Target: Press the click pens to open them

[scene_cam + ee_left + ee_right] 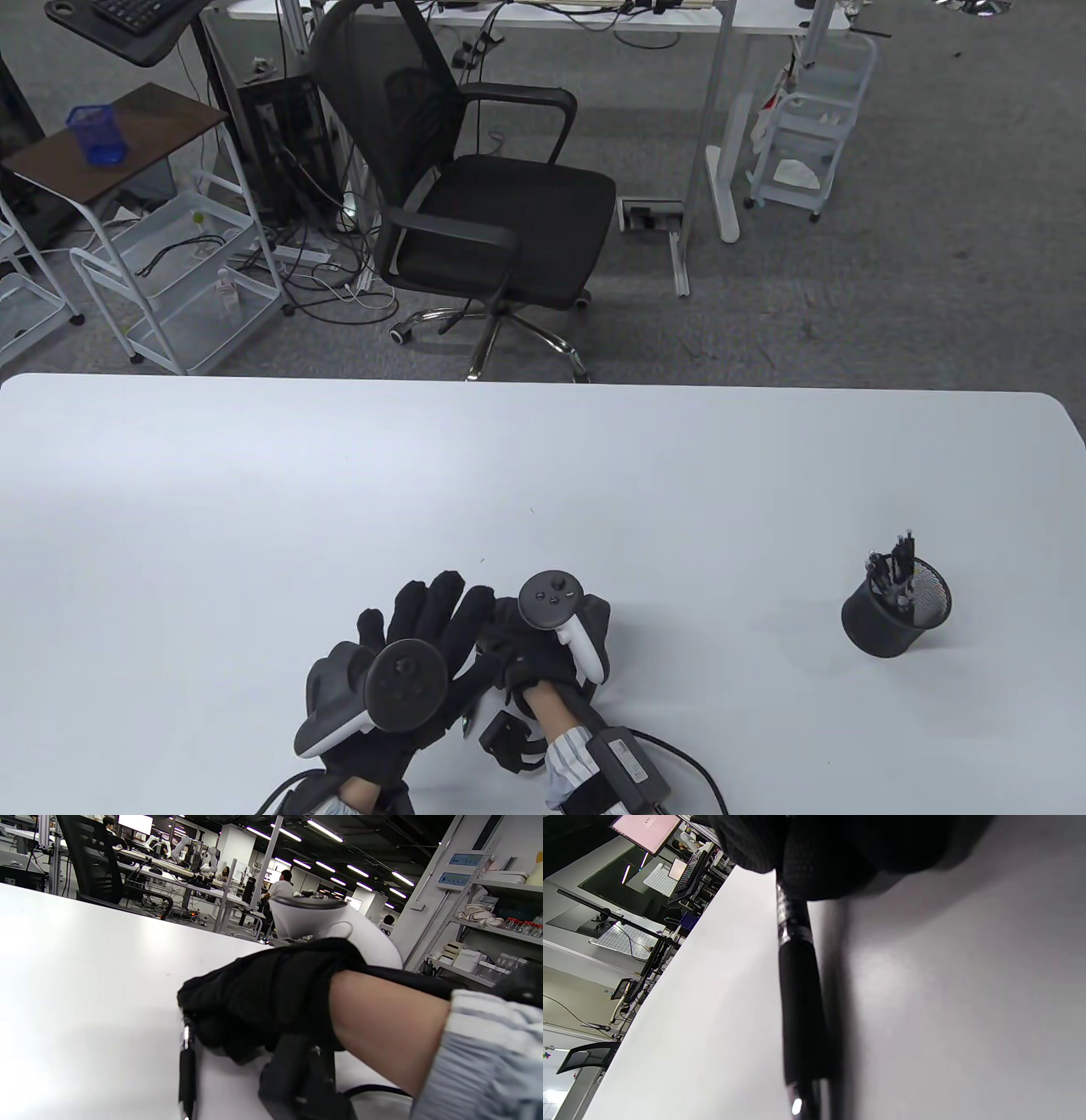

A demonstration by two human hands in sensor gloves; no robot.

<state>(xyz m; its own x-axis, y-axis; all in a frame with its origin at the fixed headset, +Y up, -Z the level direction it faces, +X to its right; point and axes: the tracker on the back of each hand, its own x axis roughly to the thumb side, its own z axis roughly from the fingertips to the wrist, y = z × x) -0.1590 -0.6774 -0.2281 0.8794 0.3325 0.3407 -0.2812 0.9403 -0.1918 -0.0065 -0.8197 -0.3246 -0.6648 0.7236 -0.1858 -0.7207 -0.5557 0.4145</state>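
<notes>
Filling lower centre, light, stiff, slick pen (801, 1005) is hanging from gripping right hand (543, 637); left hand (407, 671) lying spread beside it, hold mid-barrel

White table (254, 509); black office chair (484, 195) behind; blue mesh cup (97, 134) on brown side table (110, 140).

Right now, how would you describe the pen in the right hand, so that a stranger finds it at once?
Start at the white table and go to the two gloved hands at its near edge. The right hand grips a black click pen with silver rings. Unlike the pens standing in the black mesh cup at the far right, this one is alone, in a hand.
</notes>
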